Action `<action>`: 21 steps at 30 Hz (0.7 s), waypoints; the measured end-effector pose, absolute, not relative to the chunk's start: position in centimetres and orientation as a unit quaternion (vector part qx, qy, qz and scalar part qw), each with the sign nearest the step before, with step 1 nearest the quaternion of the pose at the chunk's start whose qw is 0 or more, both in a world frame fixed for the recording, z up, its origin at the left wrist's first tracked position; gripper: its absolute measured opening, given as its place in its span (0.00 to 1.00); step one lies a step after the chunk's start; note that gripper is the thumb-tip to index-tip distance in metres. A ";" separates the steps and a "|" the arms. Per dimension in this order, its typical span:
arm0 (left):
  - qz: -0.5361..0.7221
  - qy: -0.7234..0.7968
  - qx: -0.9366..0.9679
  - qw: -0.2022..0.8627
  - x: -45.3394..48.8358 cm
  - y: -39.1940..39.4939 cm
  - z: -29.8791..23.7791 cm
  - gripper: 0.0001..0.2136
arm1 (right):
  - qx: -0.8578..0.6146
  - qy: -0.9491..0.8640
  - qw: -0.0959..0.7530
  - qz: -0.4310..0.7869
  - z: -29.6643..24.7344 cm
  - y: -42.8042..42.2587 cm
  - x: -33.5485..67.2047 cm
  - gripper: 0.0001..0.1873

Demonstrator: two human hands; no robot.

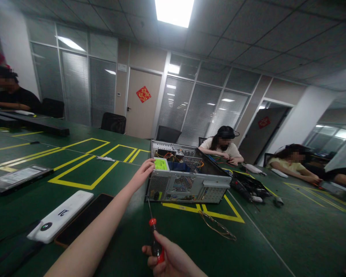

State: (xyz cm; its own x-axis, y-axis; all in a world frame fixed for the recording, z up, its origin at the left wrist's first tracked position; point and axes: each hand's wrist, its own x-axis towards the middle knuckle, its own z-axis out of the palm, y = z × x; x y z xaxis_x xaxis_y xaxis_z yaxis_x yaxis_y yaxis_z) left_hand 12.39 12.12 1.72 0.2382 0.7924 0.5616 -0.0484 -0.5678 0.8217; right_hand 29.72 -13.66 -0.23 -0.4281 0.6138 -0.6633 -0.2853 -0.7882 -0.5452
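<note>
An open grey computer case [187,181] lies on its side on the green table [109,173], wires and a green-labelled part showing inside. My left hand [144,171] reaches out and grips the case's near left top corner, fingers curled over the edge. My right hand [168,261] is at the bottom of the view, closed round the red-and-black handle of a screwdriver [154,229]. Its thin shaft points up toward the case's lower left corner, just short of it.
A white power bank [60,215] and a dark phone [83,219] lie at the near left, a black tray [17,177] farther left. Loose wire [216,227] and tools [248,188] sit near the case. Other people sit at the table's far side and left.
</note>
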 end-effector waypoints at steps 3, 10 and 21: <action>0.553 0.265 0.693 0.380 12.3 12.4 1.6 0.24 | -0.459 -0.098 0.317 0.824 0.1 -13.8 29.2 0.37; 0.554 0.263 0.691 0.382 12.2 12.6 1.3 0.25 | -0.439 -0.066 0.328 0.834 0.0 -13.7 29.1 0.35; 0.557 0.266 0.688 0.382 12.3 12.4 1.5 0.24 | -0.434 -0.150 0.283 0.842 -0.3 -13.7 29.9 0.36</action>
